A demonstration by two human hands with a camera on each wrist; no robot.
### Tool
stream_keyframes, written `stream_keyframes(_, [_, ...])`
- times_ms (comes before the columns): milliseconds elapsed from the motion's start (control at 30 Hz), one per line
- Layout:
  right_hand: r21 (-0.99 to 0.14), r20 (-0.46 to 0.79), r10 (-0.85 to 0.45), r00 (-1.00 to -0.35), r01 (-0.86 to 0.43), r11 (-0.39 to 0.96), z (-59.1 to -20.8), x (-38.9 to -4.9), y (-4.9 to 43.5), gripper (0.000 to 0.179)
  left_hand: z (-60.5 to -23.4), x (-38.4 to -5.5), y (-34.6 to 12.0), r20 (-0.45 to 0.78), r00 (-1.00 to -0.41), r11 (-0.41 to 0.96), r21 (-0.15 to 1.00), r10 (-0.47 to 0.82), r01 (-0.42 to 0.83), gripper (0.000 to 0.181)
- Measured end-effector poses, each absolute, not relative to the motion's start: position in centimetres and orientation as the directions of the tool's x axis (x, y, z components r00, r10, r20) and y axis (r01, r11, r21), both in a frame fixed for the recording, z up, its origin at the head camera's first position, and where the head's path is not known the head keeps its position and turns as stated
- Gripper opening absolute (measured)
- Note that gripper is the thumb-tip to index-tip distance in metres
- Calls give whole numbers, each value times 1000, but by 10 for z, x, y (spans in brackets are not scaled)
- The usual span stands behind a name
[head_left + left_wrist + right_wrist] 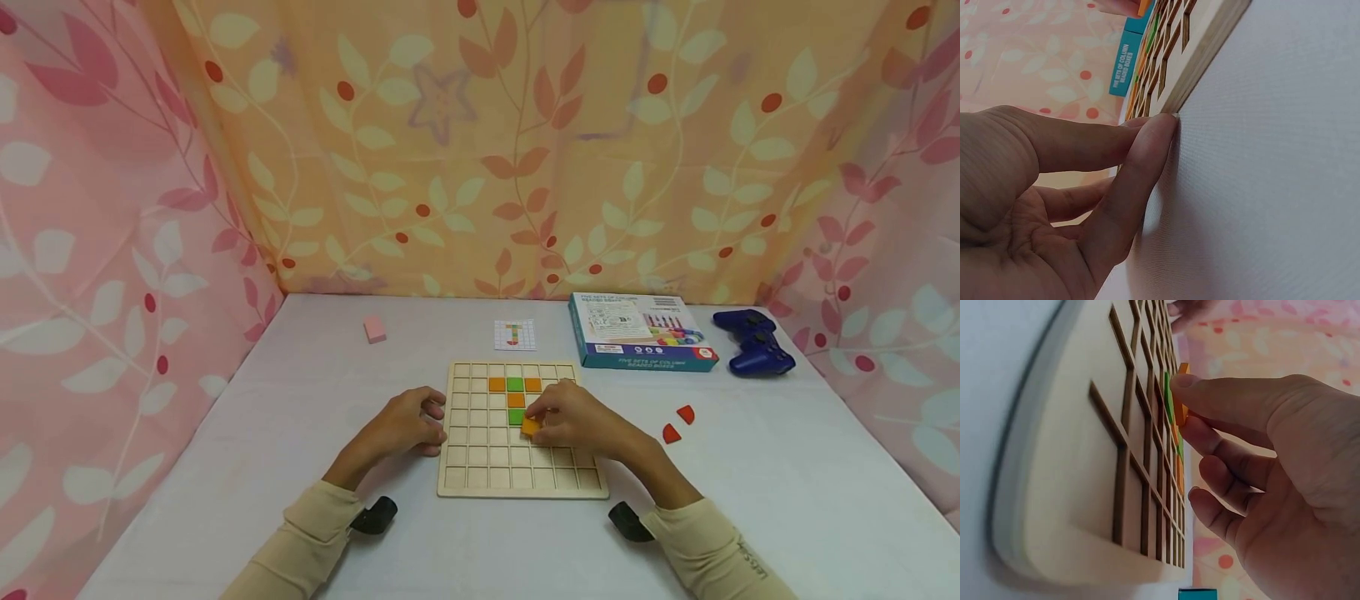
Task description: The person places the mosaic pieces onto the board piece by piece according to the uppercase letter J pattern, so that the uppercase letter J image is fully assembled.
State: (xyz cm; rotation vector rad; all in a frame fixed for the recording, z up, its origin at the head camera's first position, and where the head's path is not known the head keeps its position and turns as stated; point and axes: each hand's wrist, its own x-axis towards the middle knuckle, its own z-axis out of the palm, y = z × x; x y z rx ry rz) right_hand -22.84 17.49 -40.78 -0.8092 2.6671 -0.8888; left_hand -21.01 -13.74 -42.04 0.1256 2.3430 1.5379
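My right hand (573,421) pinches an orange square tile (531,427) between thumb and fingers, low over the wooden grid board (468,482). In the right wrist view the held orange tile (1183,394) stands tilted above the grid, beside a green tile (1169,397). On the board, orange and green tiles form a T: a row with a green tile (514,384) between two orange ones, then an orange tile (516,400) and a green tile (516,417) below. My left hand (408,421) rests at the board's left side, fingertips touching its edge, thumb and fingers spread apart.
Behind the board lies a pattern card (514,335) showing a similar coloured shape. A pink block (374,328) is at the back left. A boxed game (641,332) and a blue game controller (753,342) lie back right, with two red quarter-round pieces (686,414) nearer.
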Motion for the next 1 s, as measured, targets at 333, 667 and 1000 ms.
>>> stream_keyframes(333, [-531, 6, -616, -788, -524, 666, -413, -221, 161, 25, -420, -210, -137, -229, -941, 411, 905, 249, -111, 55])
stream_keyframes(667, [-506, 21, -599, -801, -525, 684, -411, -218, 160, 25, -419, -210, -136, -230, -942, 413, 904, 244, -114, 54])
stream_keyframes(1000, [-527, 10, -608, -794, -520, 672, -414, -220, 161, 26, -419, -208, -135, -237, -943, 421, 899, 232, -122, 54])
